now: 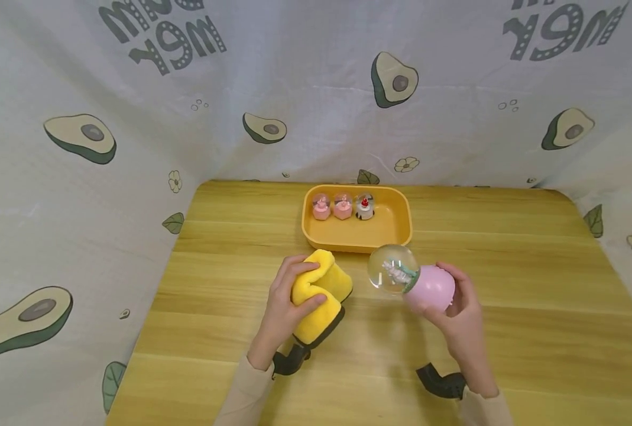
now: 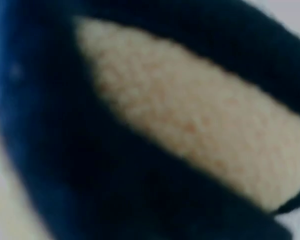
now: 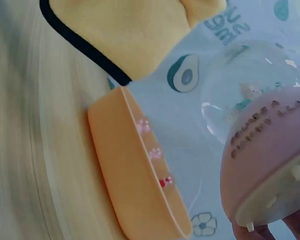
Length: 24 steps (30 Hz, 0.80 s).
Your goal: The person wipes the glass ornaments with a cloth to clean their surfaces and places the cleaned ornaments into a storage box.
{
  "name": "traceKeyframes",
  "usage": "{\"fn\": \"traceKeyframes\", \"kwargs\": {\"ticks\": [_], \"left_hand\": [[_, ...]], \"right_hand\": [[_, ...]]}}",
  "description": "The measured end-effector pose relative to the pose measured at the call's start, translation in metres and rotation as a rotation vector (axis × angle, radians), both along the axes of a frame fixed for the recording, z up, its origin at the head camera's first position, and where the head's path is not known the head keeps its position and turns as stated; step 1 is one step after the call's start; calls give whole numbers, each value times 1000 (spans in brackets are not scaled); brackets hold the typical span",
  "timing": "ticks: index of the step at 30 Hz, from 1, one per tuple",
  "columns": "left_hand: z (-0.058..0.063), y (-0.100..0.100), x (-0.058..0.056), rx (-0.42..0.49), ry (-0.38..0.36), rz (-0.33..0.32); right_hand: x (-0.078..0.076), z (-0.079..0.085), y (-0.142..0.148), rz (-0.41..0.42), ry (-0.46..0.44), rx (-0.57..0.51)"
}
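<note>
My left hand [image 1: 286, 296] grips a folded yellow cloth [image 1: 323, 284] with a dark edge, fingers on top and thumb across its front. In the left wrist view the cloth [image 2: 200, 115] fills the picture up close, blurred. My right hand [image 1: 462, 319] holds a snow globe [image 1: 434, 287] by its pink base, tilted so the clear dome points left toward the cloth. A pale figure with green shows inside the dome. In the right wrist view, lettering runs round the base of the globe [image 3: 270, 145], and small feet stick out underneath.
A yellow-orange tray [image 1: 358, 245] stands at the back of the wooden table [image 1: 230, 248]. Along its back left sit two small pink globes [image 1: 321, 207] and a white one [image 1: 365, 208] with a red figure. Behind hangs an avocado-print curtain [image 1: 316, 83]. Dark straps [image 1: 443, 381] trail at both wrists.
</note>
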<state>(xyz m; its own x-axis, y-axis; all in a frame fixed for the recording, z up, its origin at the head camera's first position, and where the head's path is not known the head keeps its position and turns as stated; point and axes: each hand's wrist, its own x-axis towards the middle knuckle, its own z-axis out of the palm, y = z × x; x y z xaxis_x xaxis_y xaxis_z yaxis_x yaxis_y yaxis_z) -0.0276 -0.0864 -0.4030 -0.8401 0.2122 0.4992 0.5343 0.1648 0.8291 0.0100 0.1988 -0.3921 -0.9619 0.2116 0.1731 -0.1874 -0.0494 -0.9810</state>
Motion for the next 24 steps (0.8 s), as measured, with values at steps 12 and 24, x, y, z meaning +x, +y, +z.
{"fn": "traceKeyframes", "kwargs": {"ticks": [12, 24], "left_hand": [[3, 2, -3, 2, 49, 44], [17, 8, -6, 116, 64, 43]], "right_hand": [[4, 3, -16, 117, 144, 38], [5, 5, -28, 174, 257, 56]]}}
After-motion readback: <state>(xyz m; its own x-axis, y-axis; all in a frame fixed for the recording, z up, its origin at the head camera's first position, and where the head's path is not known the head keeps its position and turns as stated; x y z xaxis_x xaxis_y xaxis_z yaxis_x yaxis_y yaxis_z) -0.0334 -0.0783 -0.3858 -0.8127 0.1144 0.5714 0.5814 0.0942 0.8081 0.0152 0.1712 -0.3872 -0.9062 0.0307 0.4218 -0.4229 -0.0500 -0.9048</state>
